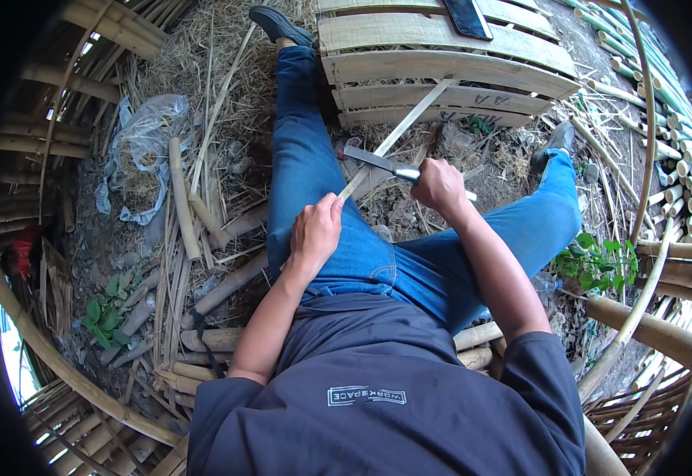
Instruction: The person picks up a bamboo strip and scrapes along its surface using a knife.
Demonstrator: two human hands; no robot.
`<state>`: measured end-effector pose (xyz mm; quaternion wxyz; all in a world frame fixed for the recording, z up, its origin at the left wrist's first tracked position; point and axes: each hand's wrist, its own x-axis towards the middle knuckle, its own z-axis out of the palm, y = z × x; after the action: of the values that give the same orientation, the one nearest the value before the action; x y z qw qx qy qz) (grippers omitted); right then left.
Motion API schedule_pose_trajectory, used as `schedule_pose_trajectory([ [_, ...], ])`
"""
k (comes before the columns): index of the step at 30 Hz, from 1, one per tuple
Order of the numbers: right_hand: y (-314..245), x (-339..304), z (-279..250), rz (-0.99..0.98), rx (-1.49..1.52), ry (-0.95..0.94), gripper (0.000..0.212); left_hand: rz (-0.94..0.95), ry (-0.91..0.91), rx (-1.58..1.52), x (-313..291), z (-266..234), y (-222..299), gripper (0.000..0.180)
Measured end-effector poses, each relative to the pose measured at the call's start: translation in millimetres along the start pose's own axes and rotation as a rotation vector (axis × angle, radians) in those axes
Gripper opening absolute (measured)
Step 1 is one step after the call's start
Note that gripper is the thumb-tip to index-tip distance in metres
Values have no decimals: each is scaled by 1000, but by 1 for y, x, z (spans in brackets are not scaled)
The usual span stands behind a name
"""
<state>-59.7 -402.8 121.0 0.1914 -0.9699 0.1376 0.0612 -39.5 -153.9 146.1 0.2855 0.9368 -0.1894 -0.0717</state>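
Note:
Between the fingers and thumb of my left hand point(316, 234), above my left thigh, is a thin pale bamboo strip point(408, 124). It slants away to the upper right, its far end overlapping the side of the wooden crate; whether they touch I cannot tell. My right hand point(438, 188) is closed round the handle of a knife point(371, 159). Its wide, blunt-ended metal blade points left and crosses the strip, just beyond my left fingers. Part of the handle shows past the right side of my fist.
Ahead stands a slatted wooden crate point(441, 65) with a dark phone point(468, 17) on top. Cut bamboo poles point(683, 151) are stacked at the right. Straw, bamboo offcuts point(179, 198) and a clear plastic bag point(151, 131) litter the ground at left. Green plants point(599, 262) grow beside my right leg.

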Motion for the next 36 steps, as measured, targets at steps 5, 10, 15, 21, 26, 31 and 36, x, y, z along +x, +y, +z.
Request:
schedule_pose_trajectory([
  [5,4,1,1,-8,-44,27,20,20,18,-4,-1,2,-3,26],
  [10,7,1,0,-31,-78,73,17,7,6,-6,-1,1,-3,26],
  [15,9,-3,2,-124,-102,165,15,1,10,-18,0,1,0,25],
  [21,-13,-9,13,-251,-100,84,11,10,32,29,0,3,-1,25],
  [26,8,4,1,-71,-89,132,14,3,6,1,-1,0,1,26],
  [31,1,-5,3,-188,-94,93,13,16,16,12,1,2,1,26],
  [36,15,11,-1,-15,-102,180,14,3,-4,-17,0,2,-2,26],
])
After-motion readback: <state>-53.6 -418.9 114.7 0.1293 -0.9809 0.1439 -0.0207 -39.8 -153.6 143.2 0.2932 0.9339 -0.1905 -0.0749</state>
